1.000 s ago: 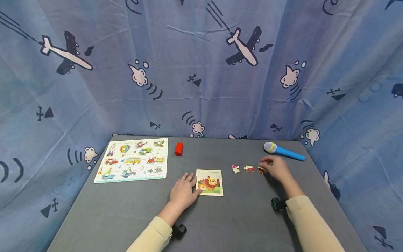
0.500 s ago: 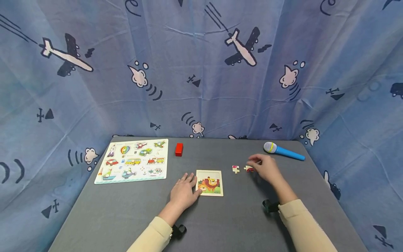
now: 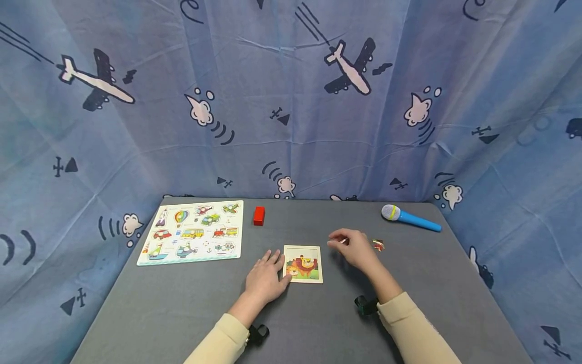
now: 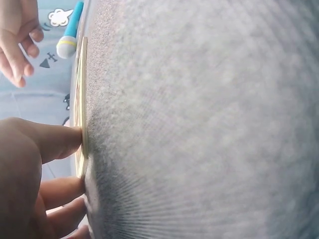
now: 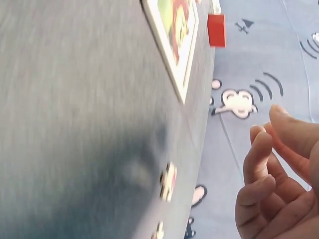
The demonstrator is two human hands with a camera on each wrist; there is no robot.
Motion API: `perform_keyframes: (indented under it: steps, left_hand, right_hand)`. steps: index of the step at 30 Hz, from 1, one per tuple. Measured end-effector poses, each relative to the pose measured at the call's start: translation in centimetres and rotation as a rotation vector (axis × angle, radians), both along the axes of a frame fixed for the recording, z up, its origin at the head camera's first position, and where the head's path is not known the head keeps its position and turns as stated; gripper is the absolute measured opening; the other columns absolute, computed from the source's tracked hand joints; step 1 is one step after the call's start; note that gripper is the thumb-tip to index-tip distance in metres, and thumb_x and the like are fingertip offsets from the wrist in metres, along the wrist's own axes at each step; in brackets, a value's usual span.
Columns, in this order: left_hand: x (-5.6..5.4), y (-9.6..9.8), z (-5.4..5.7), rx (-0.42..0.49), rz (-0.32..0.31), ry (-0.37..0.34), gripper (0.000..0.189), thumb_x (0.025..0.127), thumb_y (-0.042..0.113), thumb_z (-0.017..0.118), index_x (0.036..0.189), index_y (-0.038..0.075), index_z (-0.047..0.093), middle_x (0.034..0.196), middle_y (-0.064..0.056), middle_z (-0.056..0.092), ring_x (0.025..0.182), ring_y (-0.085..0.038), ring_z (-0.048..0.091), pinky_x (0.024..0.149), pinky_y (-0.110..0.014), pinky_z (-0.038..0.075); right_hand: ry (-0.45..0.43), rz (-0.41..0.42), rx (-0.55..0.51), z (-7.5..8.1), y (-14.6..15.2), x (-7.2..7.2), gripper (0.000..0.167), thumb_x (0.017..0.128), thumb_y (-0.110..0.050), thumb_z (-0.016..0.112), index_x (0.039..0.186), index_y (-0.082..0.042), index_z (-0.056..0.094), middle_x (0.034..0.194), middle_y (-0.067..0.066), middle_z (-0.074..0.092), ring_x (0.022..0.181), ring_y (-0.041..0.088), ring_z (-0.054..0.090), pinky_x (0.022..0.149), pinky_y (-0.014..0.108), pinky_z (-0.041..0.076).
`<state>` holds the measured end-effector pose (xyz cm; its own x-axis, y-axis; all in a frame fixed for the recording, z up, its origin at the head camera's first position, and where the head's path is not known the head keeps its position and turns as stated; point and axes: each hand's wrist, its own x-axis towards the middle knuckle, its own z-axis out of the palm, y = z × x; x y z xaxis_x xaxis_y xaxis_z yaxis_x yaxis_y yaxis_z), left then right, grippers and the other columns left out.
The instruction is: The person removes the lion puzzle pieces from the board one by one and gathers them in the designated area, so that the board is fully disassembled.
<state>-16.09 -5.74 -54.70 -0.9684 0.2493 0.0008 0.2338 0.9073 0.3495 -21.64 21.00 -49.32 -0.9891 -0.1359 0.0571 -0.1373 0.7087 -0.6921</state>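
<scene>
My left hand (image 3: 265, 278) lies beside a small square lion puzzle (image 3: 303, 270) in a pale wooden frame. Its thumb (image 4: 62, 142) touches the frame and the other fingers stretch along the left edge. The puzzle's upper part shows bare wood. Over the table to the right hovers my right hand (image 3: 356, 250), fingers loosely bent and nothing visible between them. Under it, in the right wrist view, lie one puzzle piece (image 5: 169, 182) and another puzzle piece (image 5: 158, 231). A red-and-white puzzle piece (image 3: 378, 244) rests right of that hand.
A white vehicle picture board (image 3: 191, 232) lies at the back left. Beside it stands a red block (image 3: 258, 216). A blue toy microphone (image 3: 411, 218) lies at the back right. A blue patterned curtain (image 3: 291, 101) hangs behind the grey table (image 3: 182, 313).
My right hand has moved left over the row of puzzle pieces, uncovering the rightmost one and covering the others. My left hand and the lion puzzle have stayed in place.
</scene>
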Motion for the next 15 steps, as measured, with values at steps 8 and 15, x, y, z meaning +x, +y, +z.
perform_keyframes:
  steps: [8, 15]
  left_hand:
    - [0.2, -0.1, -0.1, -0.004, 0.007, -0.017, 0.061, 0.095, 0.047, 0.065, 0.146, 0.013, 0.057, 0.156, -0.006, 0.048, 0.149, -0.030, 0.037, 0.119, -0.050, 0.037]
    - [-0.1, -0.1, -0.1, 0.006, 0.009, -0.016, 0.062, 0.094, 0.048, 0.066, 0.146, 0.014, 0.057, 0.156, -0.005, 0.048, 0.149, -0.029, 0.037, 0.119, -0.050, 0.037]
  right_hand:
    - [-0.033, 0.024, -0.031, -0.8, -3.3, 0.4, 0.019, 0.092, -0.022, 0.076, 0.106, -0.010, 0.077, 0.090, -0.001, 0.073, 0.070, 0.013, 0.059, 0.060, 0.029, 0.051]
    - [-0.036, 0.058, -0.076, -1.8, -5.7, 0.6, 0.012, 0.090, -0.018, 0.078, 0.100, -0.010, 0.077, 0.085, -0.002, 0.071, 0.070, 0.012, 0.058, 0.062, 0.027, 0.051]
